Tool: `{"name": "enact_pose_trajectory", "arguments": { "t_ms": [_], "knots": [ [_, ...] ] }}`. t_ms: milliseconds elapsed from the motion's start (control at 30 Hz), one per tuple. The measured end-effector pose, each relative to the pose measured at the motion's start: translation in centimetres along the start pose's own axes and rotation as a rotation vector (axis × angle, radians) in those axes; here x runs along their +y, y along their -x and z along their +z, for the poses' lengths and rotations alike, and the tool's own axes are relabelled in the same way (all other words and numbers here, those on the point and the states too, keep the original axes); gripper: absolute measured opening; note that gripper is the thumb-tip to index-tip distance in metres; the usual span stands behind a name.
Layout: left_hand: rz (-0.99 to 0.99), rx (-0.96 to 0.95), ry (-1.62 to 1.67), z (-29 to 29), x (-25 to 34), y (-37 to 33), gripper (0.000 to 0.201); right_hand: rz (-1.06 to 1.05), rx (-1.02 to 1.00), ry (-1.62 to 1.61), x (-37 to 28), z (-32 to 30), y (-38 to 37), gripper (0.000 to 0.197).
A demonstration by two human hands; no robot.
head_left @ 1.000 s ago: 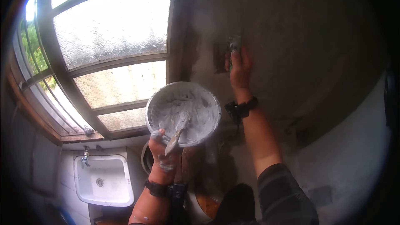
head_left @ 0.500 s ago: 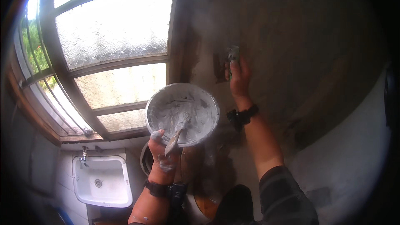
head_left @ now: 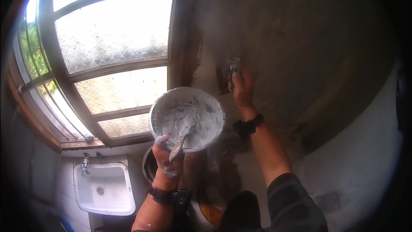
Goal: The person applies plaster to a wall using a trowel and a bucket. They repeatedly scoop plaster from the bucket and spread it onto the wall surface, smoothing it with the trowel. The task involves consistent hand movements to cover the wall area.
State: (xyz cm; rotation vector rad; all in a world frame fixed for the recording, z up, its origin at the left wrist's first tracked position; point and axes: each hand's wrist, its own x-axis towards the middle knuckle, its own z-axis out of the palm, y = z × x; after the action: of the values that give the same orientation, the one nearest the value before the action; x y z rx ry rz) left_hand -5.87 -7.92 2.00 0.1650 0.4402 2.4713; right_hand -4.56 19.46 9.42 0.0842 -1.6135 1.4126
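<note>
My left hand (head_left: 162,155), smeared with pale paste, grips a round bowl (head_left: 218,105) from its near side, the thumb over the rim. Grey-white paste (head_left: 204,126) coats the inside of the bowl. A wooden-handled spatula (head_left: 177,149) leans in it, its paste-covered end in the middle and its handle over the rim by my thumb. Up and to the right, my right hand (head_left: 243,89) is closed around a small scraper (head_left: 234,65) with a greenish handle. The scraper's blade is at the dim wall, beside a dark patch (head_left: 222,77); whether it touches is unclear.
A bright window (head_left: 113,30) with textured panes and a wooden frame fills the upper left. Below it are a white sink (head_left: 116,189) and a metal tap (head_left: 85,163). The brownish wall (head_left: 309,60) spans the right. A round rim (head_left: 148,165) shows behind my left hand.
My right hand and the scraper have moved down and slightly left along the wall. The bowl stays almost in place in my left hand. The whole view has shifted a little.
</note>
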Motion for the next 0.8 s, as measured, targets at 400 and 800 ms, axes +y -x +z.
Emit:
{"name": "enact_pose_trajectory", "arguments": {
  "t_ms": [400, 800],
  "knots": [
    [0.003, 0.030, 0.002, 0.3, -0.2, -0.2, 0.051, -0.379, 0.139, 0.179, -10.4, 0.5, -13.1, 0.023],
    [0.189, 0.135, -0.119, -2.6, 0.5, -0.1, 0.055, -0.048, 0.025, 0.062, 7.5, -0.2, 2.2, 0.039]
  ]
}}
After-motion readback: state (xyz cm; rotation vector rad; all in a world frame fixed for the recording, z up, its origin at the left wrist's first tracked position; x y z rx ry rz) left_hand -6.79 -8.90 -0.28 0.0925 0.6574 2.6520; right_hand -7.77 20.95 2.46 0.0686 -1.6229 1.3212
